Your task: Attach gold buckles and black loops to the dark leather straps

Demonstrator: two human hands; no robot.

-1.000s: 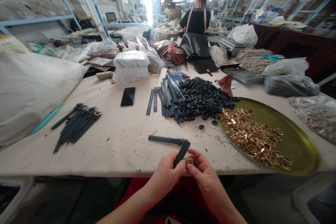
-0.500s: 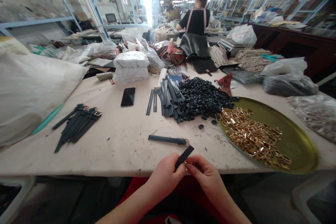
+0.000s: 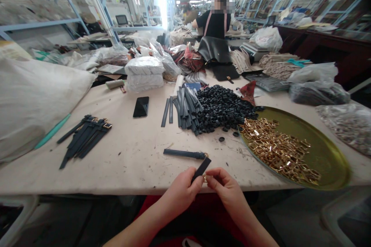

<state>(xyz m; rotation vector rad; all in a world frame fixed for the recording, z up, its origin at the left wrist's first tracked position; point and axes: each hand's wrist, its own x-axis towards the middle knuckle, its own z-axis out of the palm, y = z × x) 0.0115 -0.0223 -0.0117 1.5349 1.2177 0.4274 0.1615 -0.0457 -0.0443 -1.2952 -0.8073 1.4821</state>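
Near the table's front edge, my left hand [image 3: 185, 185] is closed around a dark strap [image 3: 202, 168], whose free end points up and to the right. My right hand [image 3: 224, 183] pinches a small gold buckle [image 3: 205, 178] close against the left fingertips. Whether the buckle is threaded onto the strap is hidden by the fingers. Just beyond the hands lies a strap with a gold buckle [image 3: 184, 153], flat on the table. Farther off are a stack of plain dark straps [image 3: 185, 108] and a heap of small black loops [image 3: 223, 106].
A gold-coloured tray [image 3: 327, 150] heaped with gold buckles [image 3: 278, 150] stands at right. Buckled straps [image 3: 85, 139] lie in a pile at left, near a phone [image 3: 140, 107] and a large white sack [image 3: 37, 100]. Plastic-wrapped bundles [image 3: 145, 73] line the back. A person [image 3: 216, 23] stands beyond.
The held strap has shifted slightly left and down. My hands are a little farther apart, and more of the gold buckle shows between them.
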